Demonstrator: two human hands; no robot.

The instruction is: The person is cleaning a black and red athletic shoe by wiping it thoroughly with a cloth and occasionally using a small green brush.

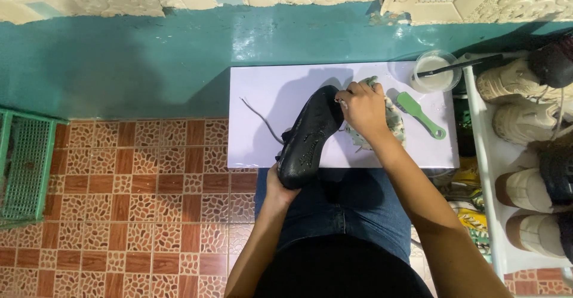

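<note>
At the far left a green wire basket [24, 164] stands on the patterned tile floor [131, 202], well apart from the work. Toward the middle, a white board [262, 95] lies across the person's lap, against the teal base of the wall. A loose dark lace [259, 119] trails over its left part.

The black shoe [307, 137] is held above the board, its long axis slanting from lower left to upper right. One end points down toward the person's lap, the other up toward the wall, and its wet, dark surface faces the camera. The left hand [277, 187] is closed around the lower end from beneath, so nearly the whole shoe stretches up and away from that grip. The right hand [364, 110] is clenched on a mottled cloth [391, 122], pressing it to the shoe's upper end.

Just right of the cloth a green brush [421, 114] lies flat on the board. Beyond it, at the board's far right corner, a clear round cup [436, 71] holds white liquid, with a dark-handled tool [456, 66] resting in it. At the right edge a white rack [492, 173] holds several pale shoes [525, 122].
</note>
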